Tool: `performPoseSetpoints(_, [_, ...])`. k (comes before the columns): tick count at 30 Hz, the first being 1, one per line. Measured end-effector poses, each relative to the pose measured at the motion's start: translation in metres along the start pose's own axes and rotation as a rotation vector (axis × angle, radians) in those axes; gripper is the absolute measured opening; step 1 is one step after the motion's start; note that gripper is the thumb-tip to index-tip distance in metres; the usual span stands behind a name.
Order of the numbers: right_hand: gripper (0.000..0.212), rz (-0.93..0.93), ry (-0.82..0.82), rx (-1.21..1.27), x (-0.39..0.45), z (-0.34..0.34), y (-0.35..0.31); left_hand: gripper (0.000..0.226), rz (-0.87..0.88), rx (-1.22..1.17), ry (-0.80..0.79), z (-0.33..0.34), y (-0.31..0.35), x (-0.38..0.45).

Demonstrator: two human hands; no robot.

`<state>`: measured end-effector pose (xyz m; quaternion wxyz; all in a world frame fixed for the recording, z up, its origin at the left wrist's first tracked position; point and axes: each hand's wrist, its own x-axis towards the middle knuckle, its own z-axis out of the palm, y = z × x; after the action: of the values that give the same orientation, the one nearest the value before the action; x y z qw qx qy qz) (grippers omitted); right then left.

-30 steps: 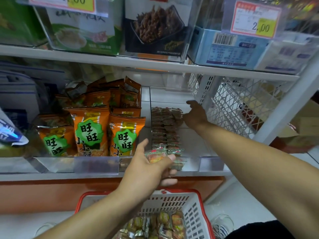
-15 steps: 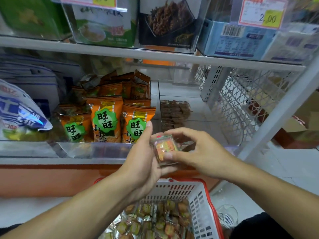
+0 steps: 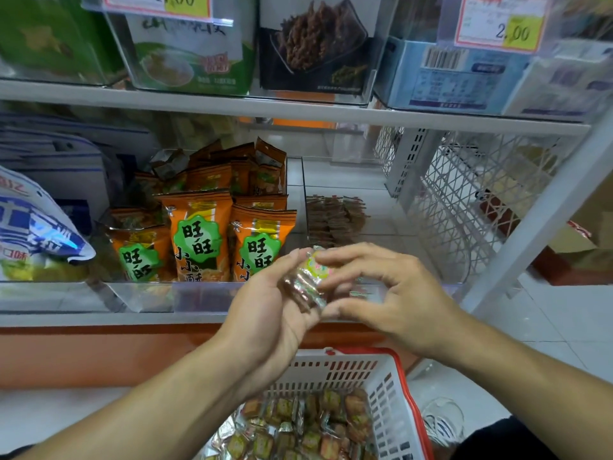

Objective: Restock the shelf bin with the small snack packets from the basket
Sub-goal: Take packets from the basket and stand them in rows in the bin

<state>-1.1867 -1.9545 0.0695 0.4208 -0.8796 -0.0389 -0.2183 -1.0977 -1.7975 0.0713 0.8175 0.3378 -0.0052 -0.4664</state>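
Observation:
My left hand (image 3: 265, 303) holds a small stack of clear-wrapped snack packets (image 3: 306, 282) in front of the shelf edge. My right hand (image 3: 391, 293) meets it from the right, its fingertips and thumb pinching the same packets. Behind the hands is the clear shelf bin (image 3: 374, 207), with a row of brown packets (image 3: 335, 220) lying flat inside. Below, a white basket with a red rim (image 3: 381, 380) holds several more small packets (image 3: 308, 426).
Orange snack bags (image 3: 199, 237) fill the bin to the left. A blue and white bag (image 3: 36, 234) sits at the far left. White wire mesh (image 3: 464, 194) closes the shelf's right end. Boxes and price tags line the upper shelf (image 3: 298, 114).
My right hand has pulled back from deep inside the bin to meet my left hand at the shelf front. It now pinches the packets held there.

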Motion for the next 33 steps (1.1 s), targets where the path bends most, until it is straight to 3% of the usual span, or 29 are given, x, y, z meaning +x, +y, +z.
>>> performPoseSetpoints(2, [0.016, 0.045, 0.057, 0.09, -0.001, 0.0, 0.003, 0.04, 0.039, -0.003, 0.017, -0.001, -0.001, 0.001])
performPoseSetpoints(5, [0.035, 0.234, 0.147, 0.21, 0.0, -0.002, 0.008, 0.034, 0.06, 0.022, 0.04, -0.001, -0.004, 0.001])
performPoseSetpoints(12, [0.053, 0.406, -0.088, 0.227, -0.001, 0.002, 0.012, 0.037, 0.033, 0.064, 0.025, -0.004, -0.01, 0.001])
performPoseSetpoints(17, [0.07, 0.292, -0.215, 0.108, -0.001, -0.006, 0.004, 0.034, -0.007, 0.138, 0.015, -0.006, -0.013, 0.002])
performPoseSetpoints(19, [0.059, 0.156, -0.241, -0.025, -0.001, -0.007, 0.001, 0.035, -0.007, 0.15, 0.025, -0.006, -0.013, 0.003])
performPoseSetpoints(26, [0.028, 0.169, -0.027, -0.121, 0.001, -0.005, 0.003, 0.045, 0.053, 0.007, 0.041, -0.003, -0.009, 0.002])
performPoseSetpoints(30, [0.045, 0.313, 0.117, -0.079, 0.002, 0.001, 0.007, 0.049, 0.178, 0.063, 0.022, -0.001, -0.013, 0.002])
performPoseSetpoints(33, [0.049, 0.487, 0.095, 0.211, 0.002, 0.009, 0.004, 0.036, 0.276, 0.182, 0.014, -0.004, -0.017, 0.004])
